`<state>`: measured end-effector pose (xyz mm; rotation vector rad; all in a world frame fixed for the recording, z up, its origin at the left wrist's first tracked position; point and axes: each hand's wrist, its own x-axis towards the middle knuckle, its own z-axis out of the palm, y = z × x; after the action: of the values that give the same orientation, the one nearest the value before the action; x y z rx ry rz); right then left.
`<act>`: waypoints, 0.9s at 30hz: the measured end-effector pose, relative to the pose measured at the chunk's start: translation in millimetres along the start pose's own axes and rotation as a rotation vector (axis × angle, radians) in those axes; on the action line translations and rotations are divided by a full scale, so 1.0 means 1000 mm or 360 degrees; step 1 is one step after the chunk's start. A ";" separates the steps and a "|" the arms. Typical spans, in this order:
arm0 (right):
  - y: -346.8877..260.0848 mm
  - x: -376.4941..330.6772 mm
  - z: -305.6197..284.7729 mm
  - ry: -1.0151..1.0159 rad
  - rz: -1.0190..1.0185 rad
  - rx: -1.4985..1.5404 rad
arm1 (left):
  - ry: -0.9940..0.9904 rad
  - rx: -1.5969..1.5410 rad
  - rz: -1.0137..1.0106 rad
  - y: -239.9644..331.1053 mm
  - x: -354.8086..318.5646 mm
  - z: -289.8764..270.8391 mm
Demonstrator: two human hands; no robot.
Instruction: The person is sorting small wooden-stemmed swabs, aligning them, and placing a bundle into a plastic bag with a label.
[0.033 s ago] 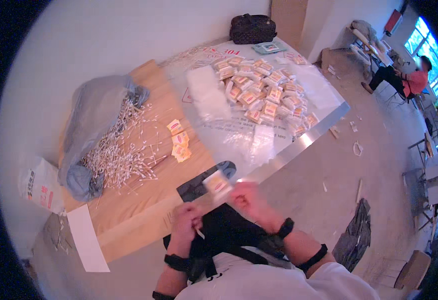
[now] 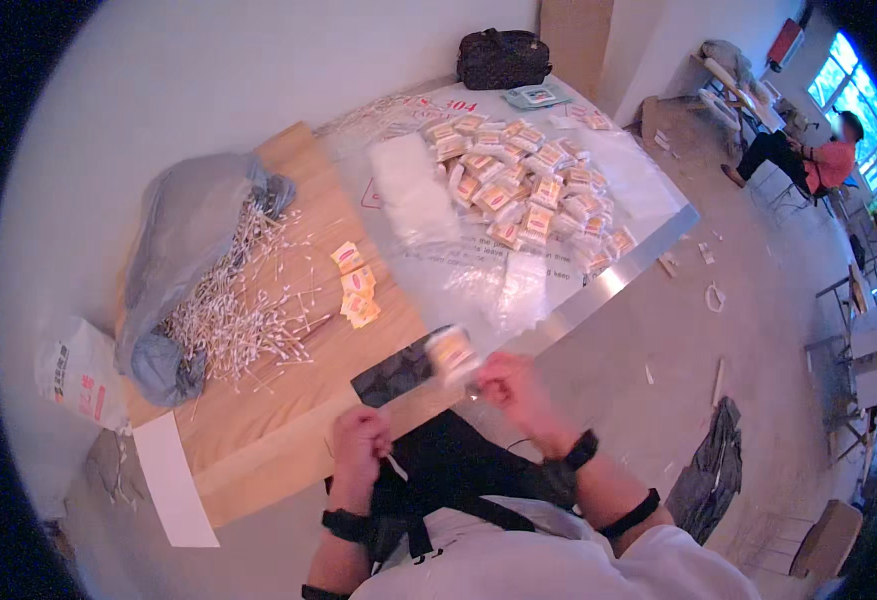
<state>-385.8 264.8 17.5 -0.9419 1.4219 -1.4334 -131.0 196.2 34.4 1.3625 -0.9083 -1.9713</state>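
Note:
My right hand (image 2: 513,388) is closed at the edge of a small clear packet of cotton swabs (image 2: 453,357) with an orange and white label; the packet is blurred by motion. It hangs over the table's near edge, above a dark phone-like slab (image 2: 393,372). My left hand (image 2: 361,440) is curled closed to the left of it, near the table edge. A thin pale strip shows just below those fingers; whether they hold it is unclear. Loose cotton swabs (image 2: 248,320) spill from a grey plastic bag (image 2: 183,235) on the left. Orange and white label cards (image 2: 356,285) lie beside them.
Finished-looking swab packets (image 2: 533,180) are heaped on the right half of the table, by stacked clear bags (image 2: 413,190). A black handbag (image 2: 503,58) stands at the back. A white bag (image 2: 88,375) sits at the left. A seated person (image 2: 828,160) is far right.
The packet and my right hand have shifted slightly right and away from me. My left hand has moved slightly left.

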 end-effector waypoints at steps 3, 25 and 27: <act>-0.007 0.040 -0.061 0.0404 0.0019 0.0012 | 0.0431 0.0568 0.0457 -0.001 0.019 -0.027; 0.019 0.143 -0.126 0.0282 -0.0137 -0.0970 | 0.0756 0.1691 0.1204 -0.021 0.032 -0.017; 0.011 0.119 -0.101 0.0419 -0.0239 -0.1209 | 0.0786 0.1710 0.1203 -0.021 0.031 -0.017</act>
<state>-519.2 185.9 -7.3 -1.3766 2.2063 -1.1471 -126.2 181.2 -3.8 1.5389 -1.9540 -0.4788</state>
